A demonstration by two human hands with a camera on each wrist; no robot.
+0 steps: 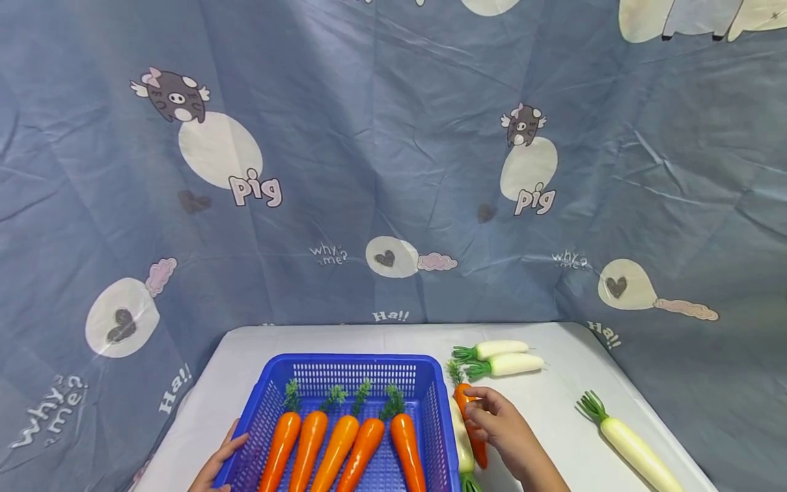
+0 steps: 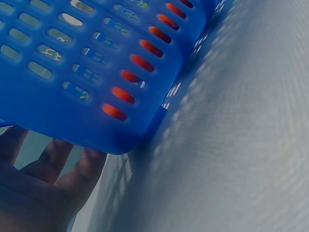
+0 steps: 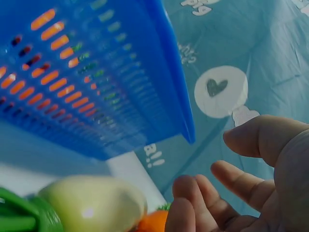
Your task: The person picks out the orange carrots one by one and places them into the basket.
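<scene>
A blue plastic basket (image 1: 430,417) sits on the white table and holds several orange carrots (image 1: 338,444) side by side, green tops pointing away. My left hand (image 1: 226,447) rests with straight fingers against the basket's front left corner; the left wrist view shows those fingers (image 2: 87,166) under the basket's rim (image 2: 72,125). My right hand (image 1: 476,408) reaches a loose orange carrot (image 1: 462,395) just right of the basket, fingertips touching it. In the right wrist view the thumb and fingers of my right hand (image 3: 217,164) stand apart with the carrot (image 3: 153,222) below them. A white radish (image 1: 461,441) lies beside that carrot.
Two white radishes (image 1: 507,364) lie at the table's back, right of the basket. Another white radish (image 1: 630,445) lies near the right edge. A blue printed cloth (image 1: 393,171) hangs behind and around the table.
</scene>
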